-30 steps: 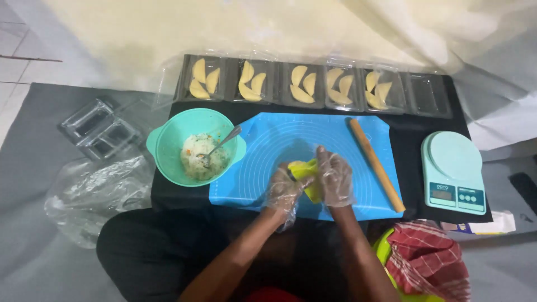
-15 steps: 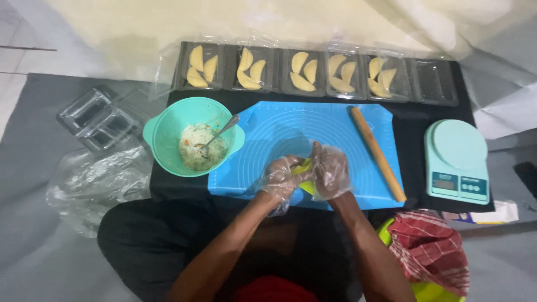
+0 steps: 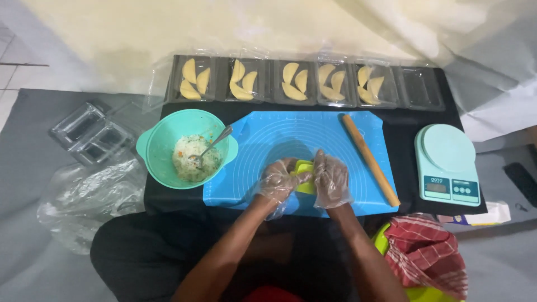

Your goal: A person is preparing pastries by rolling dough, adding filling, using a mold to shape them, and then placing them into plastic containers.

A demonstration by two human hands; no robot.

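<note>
Starting at the far left there's a pile of crinkly clear plastic bags point(image 3: 84, 193) on the grey floor, with a couple of empty clear trays point(image 3: 89, 133) just above them. Next over is a mint green bowl point(image 3: 187, 148) sitting on the black table edge, holding a pale chopped filling with orange and green bits, and a metal spoon point(image 3: 211, 146) leaning in it with the handle pointing up right.

Then the blue silicone mat point(image 3: 268, 134) with the circle guides. Near its lower middle is the action: the left hand point(image 3: 278, 182) and right hand point(image 3: 331, 180), both in thin clear plastic gloves, are closed in around a small yellow-green mould point(image 3: 305, 178). It sits right between the two hands, just above the mat, mostly covered. Left fingers curl over its left side, the right fingers are pressed together flat against its right side, so it's squeezed from both sides. Can't tell what's inside it.

Along the back there's a row of clear plastic trays point(image 3: 305, 84), five with pale folded pastries in them. A wooden rolling pin point(image 3: 370, 159) lies diagonally on the mat's right edge, well clear of the hands. Further right a mint kitchen scale point(image 3: 446, 162), and a red checked cloth point(image 3: 428, 251) at bottom right
</note>
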